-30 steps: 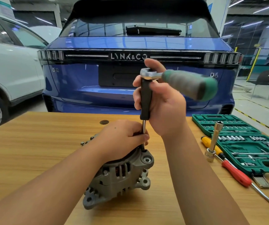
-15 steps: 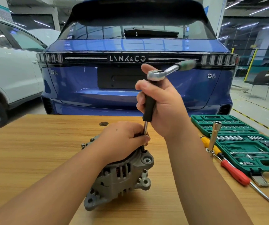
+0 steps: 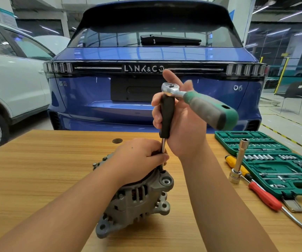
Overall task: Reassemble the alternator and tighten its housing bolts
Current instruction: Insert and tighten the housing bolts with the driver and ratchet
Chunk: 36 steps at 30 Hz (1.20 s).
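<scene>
Alternator [image 3: 137,200] is sitting on the tabletop [image 3: 37,170], left hand [image 3: 139,159] lying on top of it, fingers curling around the lower shaft of the extension [image 3: 166,117] near a housing bolt. Right hand [image 3: 181,122] is gripping the extension's black grip, standing upright. Ratchet [image 3: 201,104] is sitting on its top end, green handle pointing right. Socket set [image 3: 274,160], a standing socket bar [image 3: 238,160] and screwdrivers [image 3: 263,195] are lying to the right. Blue car [image 3: 146,79] is sitting behind.
</scene>
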### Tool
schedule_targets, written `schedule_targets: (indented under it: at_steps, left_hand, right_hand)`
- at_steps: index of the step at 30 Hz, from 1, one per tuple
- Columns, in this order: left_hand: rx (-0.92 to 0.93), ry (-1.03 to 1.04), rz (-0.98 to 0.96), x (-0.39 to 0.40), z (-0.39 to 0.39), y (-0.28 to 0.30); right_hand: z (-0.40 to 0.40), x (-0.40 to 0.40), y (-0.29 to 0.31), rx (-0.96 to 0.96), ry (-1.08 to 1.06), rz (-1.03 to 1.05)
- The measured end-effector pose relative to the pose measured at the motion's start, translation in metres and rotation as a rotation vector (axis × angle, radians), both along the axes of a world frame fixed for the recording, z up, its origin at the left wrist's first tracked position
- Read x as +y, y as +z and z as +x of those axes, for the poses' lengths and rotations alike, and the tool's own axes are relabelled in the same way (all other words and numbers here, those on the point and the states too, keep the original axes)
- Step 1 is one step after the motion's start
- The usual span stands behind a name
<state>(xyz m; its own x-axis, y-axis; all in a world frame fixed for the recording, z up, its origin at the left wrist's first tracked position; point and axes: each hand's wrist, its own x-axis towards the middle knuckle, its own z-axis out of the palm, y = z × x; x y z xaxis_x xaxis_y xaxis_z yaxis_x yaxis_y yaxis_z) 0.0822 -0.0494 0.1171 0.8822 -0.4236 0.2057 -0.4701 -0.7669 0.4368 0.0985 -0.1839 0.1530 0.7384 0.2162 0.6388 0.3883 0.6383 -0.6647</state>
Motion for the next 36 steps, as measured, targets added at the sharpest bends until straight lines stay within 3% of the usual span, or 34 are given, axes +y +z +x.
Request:
schedule_targets:
  at_steps: [4,6,11,15,19,25,28,33,36]
  left_hand:
    - [-0.021,0.000,0.032,0.000,0.001,-0.002]
    - [-0.026,-0.004,0.035,-0.001,0.002,-0.003]
    - [-0.008,0.009,-0.012,0.001,0.006,-0.004]
    - [0.010,0.008,-0.033,0.002,0.007,-0.004]
    - [0.004,0.002,-0.013,0.001,0.005,-0.003]
    - [-0.005,-0.014,-0.007,0.002,0.002,-0.002]
    - [-0.024,-0.007,0.002,0.002,0.002,-0.002]
    - [-0.032,-0.010,0.023,0.001,0.003,-0.004]
    - [-0.029,-0.011,0.015,0.001,0.004,-0.003]
  right_hand:
    - [-0.009,0.008,0.004,0.062,-0.383,-0.056]
    - [-0.009,0.007,0.006,0.118,-0.478,-0.061]
    - [-0.006,0.000,0.005,0.133,-0.166,-0.079]
    - [-0.005,0.005,-0.002,-0.052,-0.242,-0.073]
    - [-0.007,0.008,-0.002,-0.083,-0.257,-0.078]
    - [-0.009,0.000,0.000,-0.011,0.034,-0.033]
    - [-0.009,0.001,0.003,0.077,-0.021,-0.020]
    - [-0.010,0.004,0.005,0.120,-0.434,-0.102]
    - [-0.007,-0.003,0.006,0.205,-0.317,-0.092]
